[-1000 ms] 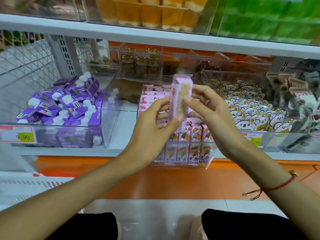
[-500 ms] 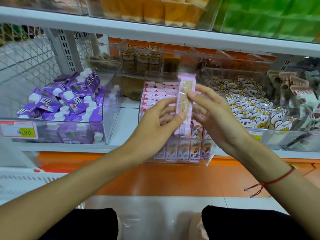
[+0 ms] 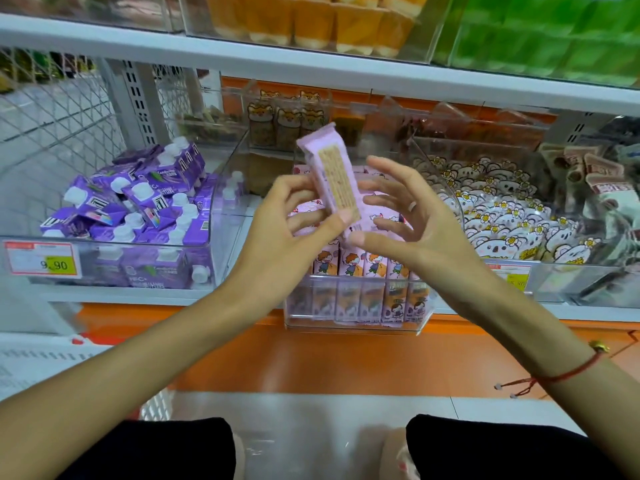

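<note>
- The left hand (image 3: 287,233) is pinching the pink wafer pack (image 3: 334,174) near its lower end, with the thumb in front and the fingers (image 3: 294,183) curling behind its left edge.
- The pack is hanging in the air above the clear bin (image 3: 346,322) on the shelf (image 3: 121,296), over the matching packs (image 3: 362,268) standing upright inside.
- Its long axis is running nearly upright, with the top end leaning a little to the left.
- The right hand (image 3: 419,233) is holding nothing. Its fingers (image 3: 391,174) are spreading loosely just beside the pack's right edge, and its thumb is sitting close under the bottom corner.
- The left hand is carrying the pack alone, and the bin is lying directly below, so lowering it bottom end first should slot it in.
</note>
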Demonstrator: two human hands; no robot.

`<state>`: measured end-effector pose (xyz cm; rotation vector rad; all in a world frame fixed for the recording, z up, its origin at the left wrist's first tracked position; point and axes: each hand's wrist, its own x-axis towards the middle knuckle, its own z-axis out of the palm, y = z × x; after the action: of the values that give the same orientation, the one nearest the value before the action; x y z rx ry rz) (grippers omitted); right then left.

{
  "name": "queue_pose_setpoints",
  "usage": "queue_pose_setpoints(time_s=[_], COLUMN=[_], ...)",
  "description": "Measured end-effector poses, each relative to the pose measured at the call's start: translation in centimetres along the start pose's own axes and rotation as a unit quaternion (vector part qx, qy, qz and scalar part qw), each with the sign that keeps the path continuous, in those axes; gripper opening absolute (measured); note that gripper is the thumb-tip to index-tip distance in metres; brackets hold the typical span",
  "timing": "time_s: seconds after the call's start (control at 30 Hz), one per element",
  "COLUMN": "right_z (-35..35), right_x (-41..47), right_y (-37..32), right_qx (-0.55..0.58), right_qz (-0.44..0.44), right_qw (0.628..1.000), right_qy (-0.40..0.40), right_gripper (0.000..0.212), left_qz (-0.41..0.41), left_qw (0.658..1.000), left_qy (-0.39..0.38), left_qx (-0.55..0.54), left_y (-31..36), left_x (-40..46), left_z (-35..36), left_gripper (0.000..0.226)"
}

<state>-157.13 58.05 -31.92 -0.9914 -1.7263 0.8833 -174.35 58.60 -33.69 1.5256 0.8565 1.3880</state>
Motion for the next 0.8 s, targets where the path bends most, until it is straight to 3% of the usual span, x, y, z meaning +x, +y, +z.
queue_pose_setpoints(time_s=[0.13, 0.23, 0.33, 0.47, 0.57, 0.67, 0.8], right_z=[0.9, 0.6, 0.4, 0.1, -0.1, 0.1, 0.6], right_x=[-0.2, -0.1, 0.1, 0.5, 0.6, 0.6, 1.1], right_y=[-0.2, -0.2, 0.2, 0.7, 0.9, 0.9, 1.3], right_qx=[0.008, 0.031, 0.062, 0.127, 0.172, 0.144, 0.127], right_qz=[-0.014, -0.006, 0.038, 0.106, 0.101, 0.094, 0.103], right_qw=[1.0, 0.999, 0.997, 0.985, 0.979, 0.984, 0.984], right_qy=[0.022, 0.013, 0.015, 0.046, 0.035, 0.042, 0.067], right_gripper=[0.038, 0.028, 0.022, 0.026, 0.024, 0.046, 0.052], left_qz=[0.019, 0.02, 0.007, 0.026, 0.044, 0.049, 0.048], left_qw=[0.999, 0.999, 0.998, 1.0, 0.999, 0.998, 0.998], left_qy=[0.035, 0.031, 0.005, 0.0, 0.002, 0.013, 0.028], left_qx=[0.006, -0.023, -0.057, -0.003, 0.014, 0.021, 0.016], left_y=[0.4, 0.8, 1.0, 0.8, 0.5, 0.2, -0.1], left_x=[0.0, 0.3, 0.5, 0.5, 0.4, 0.3, 0.5], left_z=[0.0, -0.3, -0.8, -1.1, -0.9, -0.8, -1.0], left_gripper=[0.059, 0.078, 0.073, 0.062, 0.048, 0.036, 0.036])
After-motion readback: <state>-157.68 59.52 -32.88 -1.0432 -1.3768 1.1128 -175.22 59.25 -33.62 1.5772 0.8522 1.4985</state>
